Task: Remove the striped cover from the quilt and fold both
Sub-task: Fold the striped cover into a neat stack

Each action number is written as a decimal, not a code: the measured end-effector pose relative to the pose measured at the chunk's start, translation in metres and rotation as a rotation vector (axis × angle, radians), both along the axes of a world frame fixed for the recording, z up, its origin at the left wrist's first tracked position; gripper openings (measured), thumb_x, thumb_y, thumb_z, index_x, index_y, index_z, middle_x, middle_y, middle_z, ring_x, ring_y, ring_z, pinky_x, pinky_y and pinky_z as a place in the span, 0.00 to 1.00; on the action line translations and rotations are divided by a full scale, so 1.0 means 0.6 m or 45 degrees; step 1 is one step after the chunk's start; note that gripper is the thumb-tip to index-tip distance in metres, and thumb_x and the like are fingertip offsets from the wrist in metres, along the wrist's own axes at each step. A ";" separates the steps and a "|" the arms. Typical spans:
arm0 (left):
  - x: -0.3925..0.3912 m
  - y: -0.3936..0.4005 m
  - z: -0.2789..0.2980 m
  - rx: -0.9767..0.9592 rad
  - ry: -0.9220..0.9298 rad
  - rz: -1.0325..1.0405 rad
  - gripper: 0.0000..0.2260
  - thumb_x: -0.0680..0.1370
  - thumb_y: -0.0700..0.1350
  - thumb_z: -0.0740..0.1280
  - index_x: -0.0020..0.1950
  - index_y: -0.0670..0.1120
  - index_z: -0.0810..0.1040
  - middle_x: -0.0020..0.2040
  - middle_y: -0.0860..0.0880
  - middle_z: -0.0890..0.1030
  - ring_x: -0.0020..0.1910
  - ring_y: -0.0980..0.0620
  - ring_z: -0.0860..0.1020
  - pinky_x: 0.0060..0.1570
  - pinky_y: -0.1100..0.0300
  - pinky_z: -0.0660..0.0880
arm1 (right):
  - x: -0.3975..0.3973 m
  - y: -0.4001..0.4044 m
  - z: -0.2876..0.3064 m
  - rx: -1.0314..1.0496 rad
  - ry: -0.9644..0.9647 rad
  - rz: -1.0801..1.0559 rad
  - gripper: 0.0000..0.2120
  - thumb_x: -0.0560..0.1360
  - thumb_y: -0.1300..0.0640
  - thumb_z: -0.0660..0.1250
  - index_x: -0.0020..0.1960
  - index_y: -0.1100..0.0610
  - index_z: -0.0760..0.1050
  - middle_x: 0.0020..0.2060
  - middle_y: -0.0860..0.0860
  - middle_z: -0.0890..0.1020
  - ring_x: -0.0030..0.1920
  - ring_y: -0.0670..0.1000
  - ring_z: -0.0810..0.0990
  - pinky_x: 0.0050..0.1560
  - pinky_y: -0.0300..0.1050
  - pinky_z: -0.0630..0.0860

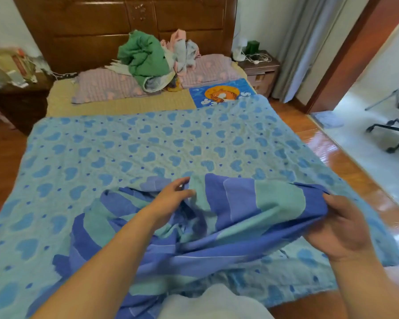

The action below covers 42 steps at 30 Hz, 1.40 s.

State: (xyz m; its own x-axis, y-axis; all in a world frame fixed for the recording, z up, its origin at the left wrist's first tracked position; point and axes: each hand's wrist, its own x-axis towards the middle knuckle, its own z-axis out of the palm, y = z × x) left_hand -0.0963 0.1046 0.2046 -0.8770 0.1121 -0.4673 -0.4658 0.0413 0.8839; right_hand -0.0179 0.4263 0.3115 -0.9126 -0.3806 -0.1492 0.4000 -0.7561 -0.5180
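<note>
Bedding covers the bed (115,107): the heart-print quilt (148,143) is spread flat below the wooden headboard (97,24), pillows and a green bundle (145,58) nearer that headboard. The striped cover (240,210) is bunched on the quilt's near edge, pinched by the left hand (171,199) and gripped at its fold by the right hand (341,224).

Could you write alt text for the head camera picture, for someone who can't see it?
A person's left hand and right hand grip a bunched blue-and-teal striped fabric cover above a light blue heart-patterned quilt spread on a bed with a carved wooden headboard.
</note>
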 end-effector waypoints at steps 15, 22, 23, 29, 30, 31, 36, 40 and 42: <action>0.023 0.069 0.410 -0.205 1.249 -0.733 0.10 0.81 0.38 0.64 0.59 0.49 0.78 0.44 0.57 0.81 0.41 0.60 0.77 0.43 0.70 0.71 | -0.136 0.000 0.043 1.504 0.512 0.079 0.17 0.82 0.59 0.62 0.71 0.52 0.71 0.67 0.54 0.76 0.68 0.53 0.74 0.69 0.52 0.70; 0.013 0.098 0.508 -0.633 1.320 -0.446 0.16 0.79 0.38 0.70 0.66 0.48 0.77 0.45 0.56 0.85 0.44 0.59 0.82 0.47 0.63 0.78 | -0.159 -0.115 0.241 1.045 1.065 0.009 0.22 0.76 0.48 0.68 0.62 0.62 0.78 0.60 0.67 0.79 0.61 0.66 0.78 0.66 0.71 0.68; 0.015 0.093 0.498 -0.628 1.315 -0.377 0.16 0.78 0.39 0.71 0.65 0.48 0.77 0.43 0.59 0.84 0.42 0.59 0.82 0.47 0.63 0.78 | -0.160 -0.116 0.235 1.068 1.041 -0.072 0.18 0.76 0.50 0.67 0.58 0.61 0.81 0.56 0.64 0.82 0.58 0.64 0.80 0.65 0.71 0.70; 0.016 0.058 0.402 -0.254 0.984 -0.345 0.07 0.78 0.44 0.71 0.54 0.49 0.78 0.38 0.41 0.77 0.38 0.49 0.72 0.41 0.52 0.67 | -0.147 -0.116 0.231 1.205 1.161 -0.442 0.14 0.78 0.41 0.65 0.48 0.51 0.82 0.43 0.50 0.84 0.44 0.50 0.80 0.49 0.53 0.79; 0.016 0.047 0.383 -0.221 0.917 -0.383 0.04 0.78 0.46 0.70 0.51 0.48 0.78 0.40 0.39 0.78 0.40 0.48 0.73 0.43 0.50 0.68 | -0.148 -0.112 0.237 1.211 1.160 -0.539 0.14 0.78 0.41 0.64 0.45 0.50 0.80 0.39 0.47 0.81 0.41 0.47 0.77 0.44 0.46 0.77; 0.016 0.036 0.363 -0.206 0.856 -0.423 0.02 0.79 0.46 0.69 0.48 0.48 0.79 0.40 0.42 0.78 0.41 0.49 0.73 0.45 0.49 0.69 | -0.149 -0.106 0.244 1.196 1.148 -0.631 0.14 0.78 0.41 0.63 0.43 0.49 0.78 0.38 0.47 0.79 0.40 0.46 0.75 0.42 0.44 0.74; 0.015 0.009 0.266 -0.412 0.726 -0.628 0.04 0.77 0.42 0.72 0.46 0.49 0.79 0.38 0.56 0.81 0.37 0.58 0.76 0.42 0.65 0.72 | -0.153 -0.077 0.272 1.040 1.028 -0.818 0.13 0.76 0.40 0.66 0.42 0.48 0.81 0.36 0.47 0.80 0.40 0.52 0.76 0.49 0.58 0.74; 0.007 0.019 0.182 -0.524 0.713 -0.540 0.07 0.76 0.37 0.71 0.46 0.49 0.79 0.38 0.55 0.81 0.35 0.58 0.75 0.41 0.63 0.73 | -0.155 -0.061 0.282 1.083 1.015 -0.971 0.13 0.80 0.47 0.61 0.42 0.45 0.81 0.35 0.42 0.80 0.37 0.46 0.76 0.43 0.46 0.74; 0.009 0.025 0.138 -0.526 0.662 -0.522 0.06 0.77 0.37 0.69 0.48 0.48 0.80 0.40 0.54 0.82 0.37 0.59 0.76 0.41 0.64 0.74 | -0.154 -0.055 0.287 1.064 1.002 -1.010 0.14 0.81 0.49 0.60 0.41 0.45 0.82 0.35 0.43 0.80 0.36 0.47 0.76 0.41 0.44 0.75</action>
